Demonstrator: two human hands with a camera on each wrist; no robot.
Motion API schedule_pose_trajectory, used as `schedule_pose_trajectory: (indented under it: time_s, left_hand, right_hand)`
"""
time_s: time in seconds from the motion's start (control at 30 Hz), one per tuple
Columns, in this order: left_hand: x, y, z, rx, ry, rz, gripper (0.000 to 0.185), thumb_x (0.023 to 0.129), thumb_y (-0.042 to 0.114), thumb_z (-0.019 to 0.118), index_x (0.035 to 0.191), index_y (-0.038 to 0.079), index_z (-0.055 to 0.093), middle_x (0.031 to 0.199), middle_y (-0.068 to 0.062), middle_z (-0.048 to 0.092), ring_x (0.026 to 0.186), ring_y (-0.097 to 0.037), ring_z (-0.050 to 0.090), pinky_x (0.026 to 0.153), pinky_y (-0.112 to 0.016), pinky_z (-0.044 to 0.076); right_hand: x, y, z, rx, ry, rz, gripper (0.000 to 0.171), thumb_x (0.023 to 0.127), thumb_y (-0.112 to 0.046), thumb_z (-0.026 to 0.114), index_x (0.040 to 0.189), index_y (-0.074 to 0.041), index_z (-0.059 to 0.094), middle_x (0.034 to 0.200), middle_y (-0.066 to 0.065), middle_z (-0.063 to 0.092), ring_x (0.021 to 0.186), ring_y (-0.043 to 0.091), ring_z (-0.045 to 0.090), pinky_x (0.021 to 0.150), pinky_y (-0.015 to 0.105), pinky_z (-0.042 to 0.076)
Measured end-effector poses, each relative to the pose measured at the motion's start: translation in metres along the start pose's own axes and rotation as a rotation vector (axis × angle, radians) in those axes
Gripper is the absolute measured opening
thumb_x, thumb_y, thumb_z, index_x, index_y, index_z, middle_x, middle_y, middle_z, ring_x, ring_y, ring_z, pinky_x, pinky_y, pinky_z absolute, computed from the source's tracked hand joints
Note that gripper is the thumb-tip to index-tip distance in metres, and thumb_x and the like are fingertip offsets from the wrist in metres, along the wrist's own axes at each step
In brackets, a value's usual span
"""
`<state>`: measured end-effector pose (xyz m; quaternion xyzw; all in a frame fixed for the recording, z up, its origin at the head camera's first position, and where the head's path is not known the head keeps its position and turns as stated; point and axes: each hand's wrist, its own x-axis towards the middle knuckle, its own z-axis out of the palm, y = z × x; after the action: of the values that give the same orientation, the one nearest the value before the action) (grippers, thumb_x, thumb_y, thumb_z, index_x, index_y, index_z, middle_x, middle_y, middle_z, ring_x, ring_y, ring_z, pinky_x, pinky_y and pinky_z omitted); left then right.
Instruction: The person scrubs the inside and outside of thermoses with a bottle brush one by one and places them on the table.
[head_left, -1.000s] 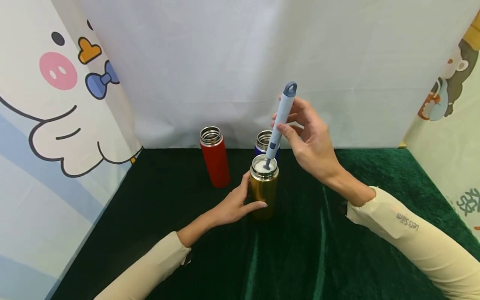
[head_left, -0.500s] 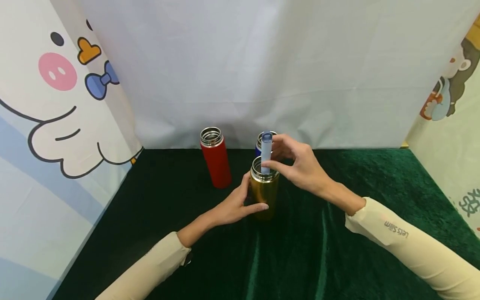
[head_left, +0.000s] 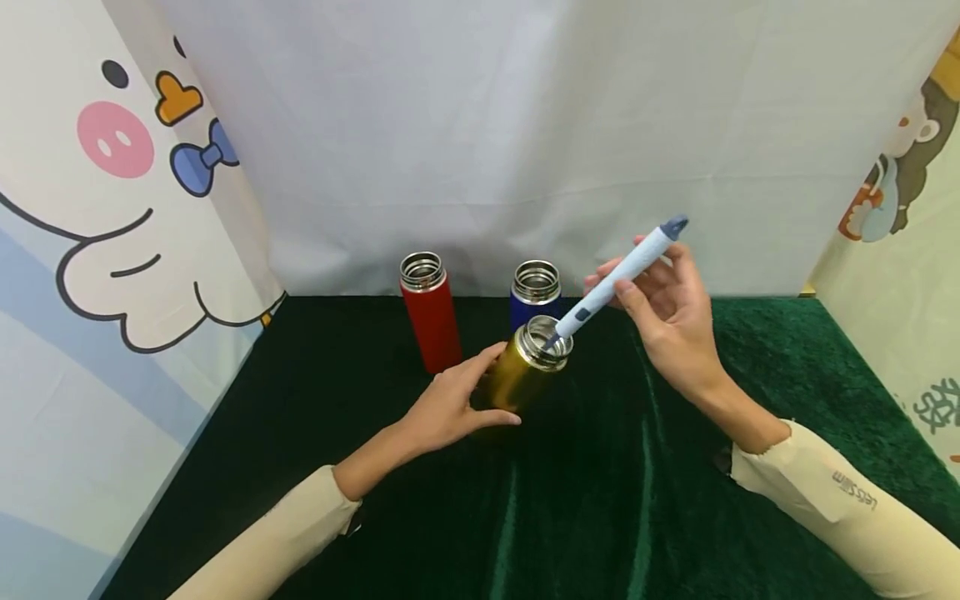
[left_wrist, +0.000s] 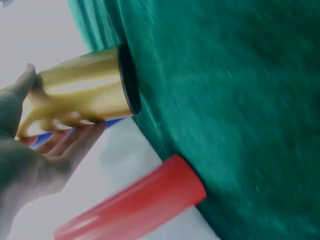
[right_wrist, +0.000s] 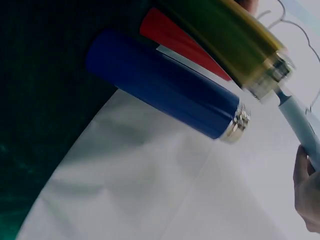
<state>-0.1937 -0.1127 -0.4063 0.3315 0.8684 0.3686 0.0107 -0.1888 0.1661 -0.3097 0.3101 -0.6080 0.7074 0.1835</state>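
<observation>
A gold flask (head_left: 522, 374) with an open steel mouth leans to the right on the green cloth (head_left: 600, 500). My left hand (head_left: 448, 406) grips its body, fingers curled round it; the flask (left_wrist: 82, 97) and the hand (left_wrist: 35, 165) also show in the left wrist view. My right hand (head_left: 670, 310) pinches a pale blue brush handle (head_left: 617, 278), tilted up to the right. Its lower end goes into the flask's mouth; the gold flask (right_wrist: 227, 37) and the brush handle (right_wrist: 299, 122) show in the right wrist view too. The brush head is hidden inside.
A red flask (head_left: 430, 313) and a blue flask (head_left: 535, 293) stand open-mouthed just behind the gold one, close to the white backdrop (head_left: 480, 125). Cartoon-printed panels (head_left: 105, 208) wall in the left and right sides.
The brush went deep into the upright gold flask, then came back out most of the way. Now the flask is tipped to the right and the handle slants right with my right hand.
</observation>
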Motion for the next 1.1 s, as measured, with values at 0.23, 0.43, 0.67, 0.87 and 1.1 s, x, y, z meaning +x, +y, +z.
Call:
schedule_pose_trajectory:
  time_s: [0.23, 0.43, 0.67, 0.87, 1.1]
  left_hand:
    - [-0.004, 0.003, -0.012, 0.231, -0.012, 0.014, 0.089, 0.081, 0.045, 0.086, 0.156, 0.027, 0.041, 0.123, -0.007, 0.071, 0.101, -0.018, 0.068, 0.087, -0.040, 0.060]
    - [-0.001, 0.000, -0.015, 0.242, -0.065, 0.034, 0.089, 0.082, 0.044, 0.085, 0.156, 0.026, 0.040, 0.120, -0.008, 0.071, 0.100, -0.019, 0.069, 0.089, -0.040, 0.060]
    - [-0.001, -0.003, -0.017, 0.207, -0.096, 0.067, 0.089, 0.083, 0.042, 0.084, 0.158, 0.026, 0.039, 0.121, -0.008, 0.071, 0.101, -0.018, 0.068, 0.090, -0.040, 0.060]
    - [-0.003, -0.003, -0.018, 0.185, -0.099, 0.072, 0.089, 0.083, 0.040, 0.085, 0.158, 0.025, 0.038, 0.122, -0.009, 0.070, 0.102, -0.018, 0.068, 0.090, -0.040, 0.060]
    - [-0.005, -0.005, -0.018, 0.180, -0.097, 0.087, 0.090, 0.083, 0.040, 0.085, 0.158, 0.025, 0.038, 0.122, -0.008, 0.071, 0.104, -0.018, 0.068, 0.092, -0.040, 0.060]
  right_hand:
    - [-0.010, 0.000, -0.018, 0.120, 0.196, -0.014, 0.036, 0.095, 0.017, 0.057, 0.123, -0.005, 0.053, 0.102, 0.008, 0.075, 0.093, 0.019, 0.078, 0.082, 0.033, 0.063]
    - [-0.014, -0.008, -0.026, 0.221, 0.358, -0.007, 0.034, 0.090, 0.020, 0.060, 0.116, -0.001, 0.054, 0.095, 0.015, 0.076, 0.086, 0.024, 0.078, 0.073, 0.034, 0.065]
    - [-0.010, -0.020, -0.031, 0.221, 0.433, -0.054, 0.035, 0.089, 0.019, 0.063, 0.118, 0.003, 0.052, 0.092, 0.017, 0.075, 0.081, 0.025, 0.078, 0.068, 0.035, 0.064]
    - [-0.008, -0.020, -0.032, 0.173, 0.387, -0.068, 0.034, 0.092, 0.015, 0.062, 0.121, 0.000, 0.051, 0.094, 0.014, 0.076, 0.083, 0.022, 0.078, 0.070, 0.034, 0.064]
    - [-0.012, -0.011, -0.030, 0.104, 0.308, -0.054, 0.033, 0.095, 0.013, 0.059, 0.122, -0.004, 0.049, 0.097, 0.011, 0.077, 0.087, 0.020, 0.078, 0.074, 0.031, 0.064]
